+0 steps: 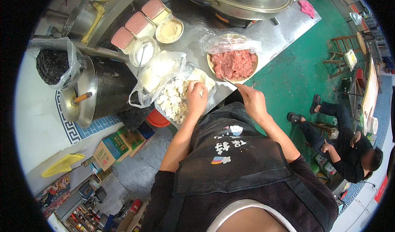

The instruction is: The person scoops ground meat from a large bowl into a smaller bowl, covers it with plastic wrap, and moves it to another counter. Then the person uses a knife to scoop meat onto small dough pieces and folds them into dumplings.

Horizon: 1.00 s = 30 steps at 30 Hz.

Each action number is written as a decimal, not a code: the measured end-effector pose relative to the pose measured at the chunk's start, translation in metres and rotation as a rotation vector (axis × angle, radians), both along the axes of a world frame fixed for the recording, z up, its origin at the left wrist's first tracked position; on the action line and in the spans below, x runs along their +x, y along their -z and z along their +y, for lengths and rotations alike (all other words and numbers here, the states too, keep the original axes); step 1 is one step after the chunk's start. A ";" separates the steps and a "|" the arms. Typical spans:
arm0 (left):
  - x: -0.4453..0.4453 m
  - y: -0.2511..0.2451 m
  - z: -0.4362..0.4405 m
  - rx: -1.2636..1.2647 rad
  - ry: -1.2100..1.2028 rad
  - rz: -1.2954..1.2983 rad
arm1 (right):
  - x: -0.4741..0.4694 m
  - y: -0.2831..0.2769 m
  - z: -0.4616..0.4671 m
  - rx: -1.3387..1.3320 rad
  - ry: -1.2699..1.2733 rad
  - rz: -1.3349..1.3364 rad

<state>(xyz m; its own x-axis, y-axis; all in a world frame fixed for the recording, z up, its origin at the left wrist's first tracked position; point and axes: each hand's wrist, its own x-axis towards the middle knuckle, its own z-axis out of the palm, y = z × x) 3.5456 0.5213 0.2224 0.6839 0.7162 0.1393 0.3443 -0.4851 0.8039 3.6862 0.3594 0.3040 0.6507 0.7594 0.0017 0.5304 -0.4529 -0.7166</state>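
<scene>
My right hand grips a thin utensil, whose far end reaches the red minced meat in a round bowl. Clear plastic film lies folded over the bowl's far side. My left hand is curled above a tray of small folded wontons or dumplings, with a bit of pale dough wrapper at its fingers. Right beside it lie pale wrappers. An open clear plastic bag with more pale wrappers is left of the tray.
Beyond the bag stand a tub of white powder, a bowl of tan powder and several pink-lidded containers. A large lidded steel pan is at the back, a tall steel pot at left. At right another person sits.
</scene>
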 end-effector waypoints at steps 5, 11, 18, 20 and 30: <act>-0.008 -0.005 0.013 -0.761 -0.085 -0.411 | 0.007 0.008 0.005 0.108 0.056 -0.003; -0.007 -0.018 0.014 -1.700 -0.178 -1.000 | 0.006 0.034 0.011 0.135 0.032 0.014; -0.016 0.005 0.020 -2.048 -0.092 -1.151 | 0.014 0.040 0.004 0.210 0.323 0.959; -0.020 0.013 0.021 -2.093 0.046 -1.207 | 0.015 0.039 0.005 0.254 0.347 0.877; -0.016 -0.033 0.020 -1.947 0.077 -0.909 | 0.015 0.041 0.013 0.111 0.123 0.274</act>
